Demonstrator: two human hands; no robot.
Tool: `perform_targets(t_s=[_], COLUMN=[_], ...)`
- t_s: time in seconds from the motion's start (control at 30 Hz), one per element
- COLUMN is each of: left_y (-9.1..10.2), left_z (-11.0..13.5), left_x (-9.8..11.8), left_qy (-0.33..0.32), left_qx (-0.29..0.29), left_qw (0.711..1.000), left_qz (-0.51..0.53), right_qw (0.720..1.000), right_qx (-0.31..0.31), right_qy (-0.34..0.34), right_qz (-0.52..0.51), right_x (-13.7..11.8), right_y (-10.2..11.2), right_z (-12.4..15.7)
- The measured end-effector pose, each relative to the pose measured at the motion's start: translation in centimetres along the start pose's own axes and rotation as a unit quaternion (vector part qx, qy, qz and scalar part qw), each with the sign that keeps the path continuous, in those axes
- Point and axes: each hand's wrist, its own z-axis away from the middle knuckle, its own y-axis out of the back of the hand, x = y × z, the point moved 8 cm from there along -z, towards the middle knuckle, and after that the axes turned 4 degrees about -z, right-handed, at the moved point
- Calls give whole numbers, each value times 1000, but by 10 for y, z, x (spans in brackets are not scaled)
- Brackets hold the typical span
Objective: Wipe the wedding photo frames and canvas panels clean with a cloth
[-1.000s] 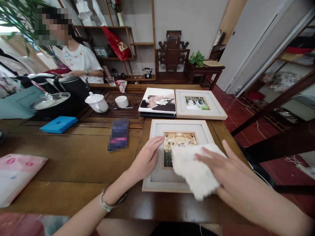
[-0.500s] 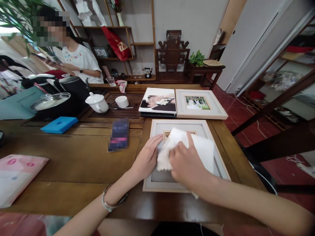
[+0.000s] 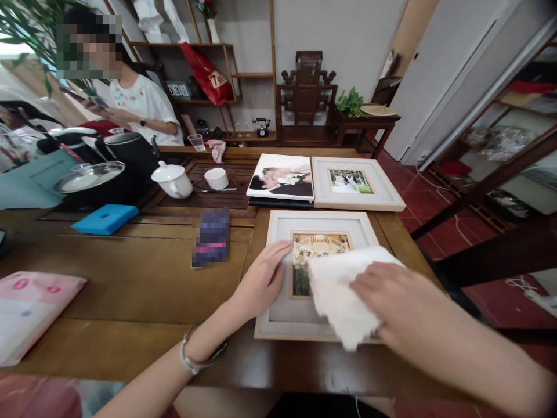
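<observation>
Low in the middle of the frame, a picture frame (image 3: 278, 223) lies flat on the worktop (image 3: 130, 278). The left hand (image 3: 261, 281) rests spread on its left edge, bracing it. The right hand (image 3: 387, 296) presses flat on a white cloth (image 3: 337, 296) over the glass. Light, even strokes with the frame pinned would likely serve best.

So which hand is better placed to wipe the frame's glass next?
Right. The right hand is on the cloth, which lies on the frame; the left hand is flat on the frame's left side, likely steadying it.
</observation>
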Motion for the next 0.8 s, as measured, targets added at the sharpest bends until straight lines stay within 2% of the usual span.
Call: perform_targets(t_s=[0.07, 0.17, 0.2, 0.27, 0.33, 0.43, 0.53, 0.7, 0.8], left_y=[0, -1, -1, -1, 0, 2, 2, 4, 3], left_z=[0, 0, 0, 0, 0, -2, -3, -1, -1], left_x=[0, 0, 0, 0, 1, 3, 6, 5, 2], left_qy=[2, 2, 0, -4, -7, -7, -10, -19, -8], left_qx=[-4, -6, -6, -3, 2, -1, -16, 3, 11], left_qw=[1000, 1000, 1000, 1000, 1000, 1000, 1000, 1000, 1000], left_qz=[-8, -12, -11, -8, -7, -8, -3, 12, 18], right_qw=[996, 981, 976, 971, 972, 983, 984, 991, 996], right_qx=[-6, 89, 135, 204, 220, 134, 64, 11, -7], right_qy=[-90, -172, -170, -121, -44, 55, 89, 44, -37], right_qz=[-12, -15, -18, -36, -64, -114, -142, -123, -76], right_x=[44, 87, 91, 86, 68, 38, 26, 49, 61], right_y=[10, 28, 32, 33, 22, -11, -32, -32, -25], right_z=[-9, -28, -36, -56, -79, -109, -116, -81, -55])
